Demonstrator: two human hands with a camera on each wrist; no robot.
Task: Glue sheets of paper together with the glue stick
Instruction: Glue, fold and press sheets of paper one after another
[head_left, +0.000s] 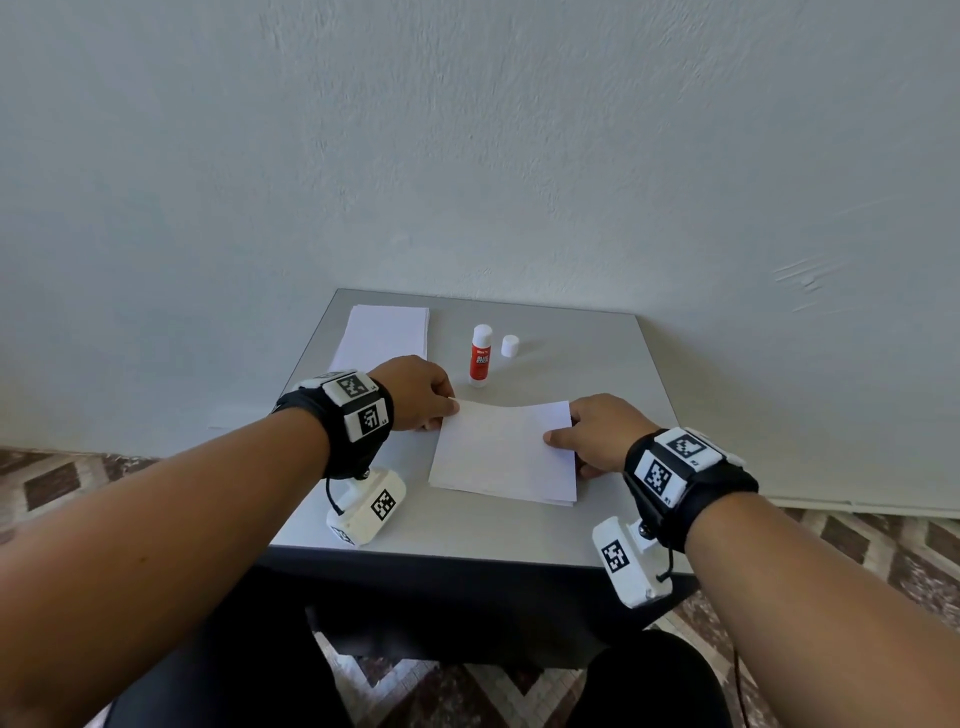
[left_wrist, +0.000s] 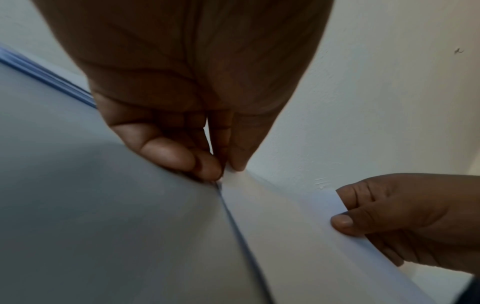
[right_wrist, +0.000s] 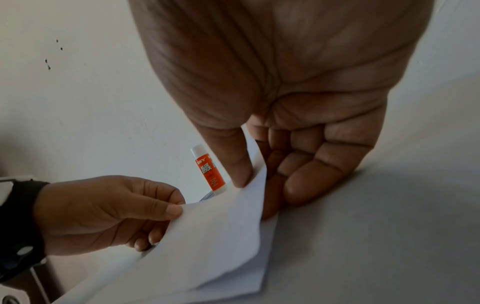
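While both hands (head_left: 415, 392) (head_left: 597, 431) pinch the top sheet (head_left: 504, 449), wrist views reveal, seemingly, sheets (right_wrist: 257, 273) beneath.

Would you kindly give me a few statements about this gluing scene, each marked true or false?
1. Both hands pinch the same top sheet. True: the left hand holds its far left corner, the right hand its right edge.
2. The glue stick lies on its side. False: it stands upright.
3. The cap is on the glue stick. False: it stands beside it on the table.
4. A second paper stack lies at the table's far left. True.
5. The top sheet lies flat. False: its far edge is lifted.
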